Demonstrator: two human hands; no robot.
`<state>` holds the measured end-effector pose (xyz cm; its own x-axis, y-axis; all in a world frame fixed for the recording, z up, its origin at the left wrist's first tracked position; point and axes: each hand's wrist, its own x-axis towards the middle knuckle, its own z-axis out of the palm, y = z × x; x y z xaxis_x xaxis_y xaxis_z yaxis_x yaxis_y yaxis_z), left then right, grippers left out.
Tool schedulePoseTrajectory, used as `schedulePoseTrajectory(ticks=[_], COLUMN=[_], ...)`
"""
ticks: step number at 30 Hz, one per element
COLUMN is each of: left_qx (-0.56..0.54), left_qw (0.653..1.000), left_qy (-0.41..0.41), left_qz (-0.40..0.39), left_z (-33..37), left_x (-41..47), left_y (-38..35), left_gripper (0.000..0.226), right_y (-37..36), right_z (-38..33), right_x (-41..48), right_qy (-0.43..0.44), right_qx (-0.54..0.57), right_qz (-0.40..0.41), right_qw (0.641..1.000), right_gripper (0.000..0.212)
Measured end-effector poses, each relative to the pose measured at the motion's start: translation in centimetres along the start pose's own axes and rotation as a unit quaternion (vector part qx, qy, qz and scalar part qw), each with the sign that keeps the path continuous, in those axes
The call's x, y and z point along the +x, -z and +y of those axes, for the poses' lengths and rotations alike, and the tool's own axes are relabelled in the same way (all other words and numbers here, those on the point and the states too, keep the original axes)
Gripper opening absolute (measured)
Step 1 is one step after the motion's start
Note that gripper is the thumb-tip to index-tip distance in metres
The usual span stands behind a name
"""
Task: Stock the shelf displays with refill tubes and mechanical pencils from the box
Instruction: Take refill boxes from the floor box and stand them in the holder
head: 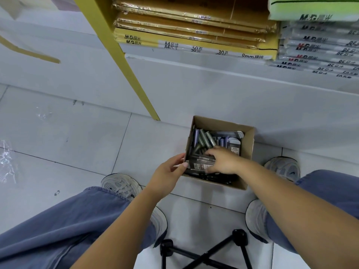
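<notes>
A small open cardboard box (249, 144) sits on the tiled floor between my feet. It holds several grey and purple refill tubes (204, 139) and dark carded packs (234, 145). My right hand (223, 162) reaches into the box and its fingers curl round a flat dark pack with a label (202, 165) near the box's left wall. My left hand (169, 172) is at the box's left side, fingers curled on the outer wall and thumb at the rim by the pack's end.
A white shelf base (213, 84) with a yellow upright (134, 78) stands behind the box. Stacks of packaged paper (194, 35) lie on the shelf above. Black folding stool legs (204, 251) show below me. Clear plastic wrap (7, 158) lies at the far left.
</notes>
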<state>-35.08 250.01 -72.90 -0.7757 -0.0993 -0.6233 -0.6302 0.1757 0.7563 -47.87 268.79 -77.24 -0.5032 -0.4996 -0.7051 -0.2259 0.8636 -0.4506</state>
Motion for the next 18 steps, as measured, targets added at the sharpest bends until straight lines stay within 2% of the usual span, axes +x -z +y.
schedulePoseTrajectory(ticks=[9,13,16,18], left_qx=[0.002,0.003,0.019,0.003], left_qw=[1.000,0.999,0.996,0.995], left_qy=[-0.005,0.001,-0.046,-0.079], left_qz=[0.004,0.035,0.078,0.067], left_z=[-0.1,1.1,3.7,6.0], left_x=[-0.1,0.0,0.0,-0.5], left_y=[-0.1,0.3,1.0,1.2], left_gripper=[0.029,0.049,0.060,0.061], right_y=[0.2,2.3,4.9,6.3], right_z=[0.5,-0.3,-1.6,-2.9], right_x=[-0.5,-2.5,-5.3,-7.4], right_qy=[0.014,0.036,0.059,0.079], right_qx=[0.125,0.174,0.236,0.271], right_qz=[-0.021,0.013,0.032,0.051], right_qw=[0.992,0.984,0.969,0.958], right_gripper=[0.039,0.033,0.034,0.038])
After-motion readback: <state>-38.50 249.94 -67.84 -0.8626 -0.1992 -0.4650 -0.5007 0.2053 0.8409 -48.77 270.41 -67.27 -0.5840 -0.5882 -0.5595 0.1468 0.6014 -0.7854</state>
